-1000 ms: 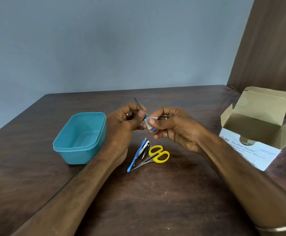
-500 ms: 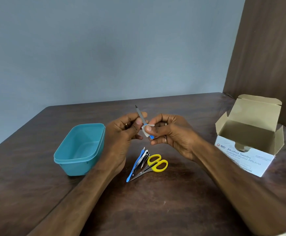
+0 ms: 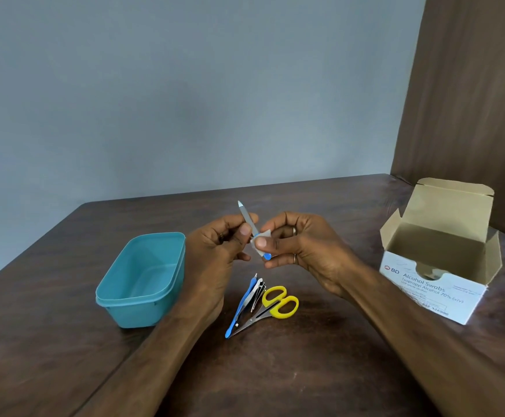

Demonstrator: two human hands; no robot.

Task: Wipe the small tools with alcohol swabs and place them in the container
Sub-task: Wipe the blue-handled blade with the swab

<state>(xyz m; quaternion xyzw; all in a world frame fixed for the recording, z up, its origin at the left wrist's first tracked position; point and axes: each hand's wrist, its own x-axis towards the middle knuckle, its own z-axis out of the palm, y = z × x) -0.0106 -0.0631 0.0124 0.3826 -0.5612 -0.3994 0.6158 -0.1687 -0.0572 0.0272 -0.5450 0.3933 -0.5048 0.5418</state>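
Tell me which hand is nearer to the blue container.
Left. The left hand holds the nail file right beside the blue container, just off its right rim. The right hand pinches the swab farther right, beyond the left hand.

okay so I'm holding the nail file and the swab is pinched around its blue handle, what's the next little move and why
Probably slide the swab in your right hand up the nail file toward its tip: your left hand pinches the metal blade, which looks unwiped above it. The container holds nothing yet, so drop the file in afterwards.
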